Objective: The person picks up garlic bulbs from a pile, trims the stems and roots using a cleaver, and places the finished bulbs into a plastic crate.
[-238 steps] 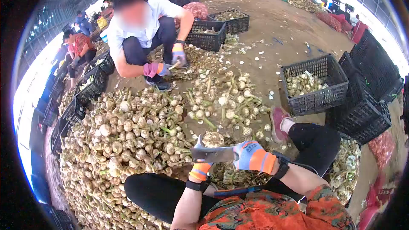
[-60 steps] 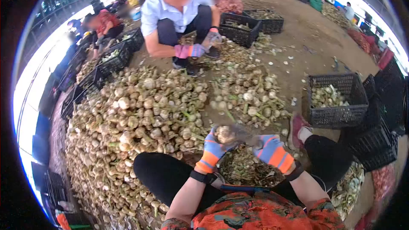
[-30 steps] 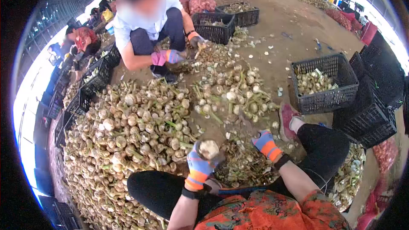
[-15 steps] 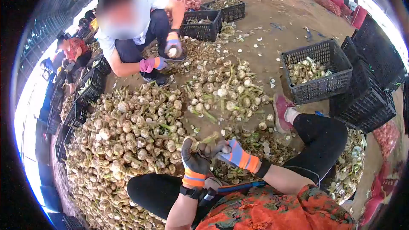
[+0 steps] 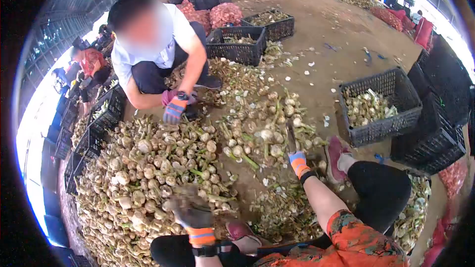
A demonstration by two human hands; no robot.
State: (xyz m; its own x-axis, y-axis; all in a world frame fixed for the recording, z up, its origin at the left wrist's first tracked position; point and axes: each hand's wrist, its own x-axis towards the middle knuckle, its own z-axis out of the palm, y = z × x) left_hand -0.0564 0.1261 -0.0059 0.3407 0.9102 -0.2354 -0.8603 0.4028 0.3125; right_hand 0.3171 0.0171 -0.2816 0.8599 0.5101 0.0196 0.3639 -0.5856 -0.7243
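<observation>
My left hand [image 5: 194,216], in a dark-palmed glove with an orange cuff, hovers low over the near edge of the big pile of garlic bulbs [image 5: 138,168]. Motion smears its fingers, so I cannot see whether it holds anything. My right hand [image 5: 299,164], in a blue and orange glove, reaches forward with its fingers closed on a slim dark tool [image 5: 291,137]. That tool points away from me, over a smaller heap of garlic with green stalks [image 5: 264,136]. Its exact kind is blurred.
Opposite me a co-worker squats, a gloved hand [image 5: 174,111] above the big pile. To my right stand a black crate [image 5: 381,128] with trimmed garlic and stacked crates [image 5: 428,143]. Peelings [image 5: 282,212] litter the ground between my legs. Red net sacks [image 5: 226,15] lie farther back.
My hands, close together before, have moved apart: the left down and left toward the big pile, the right forward and right with the tool. The co-worker's gloved hand has moved down toward the pile.
</observation>
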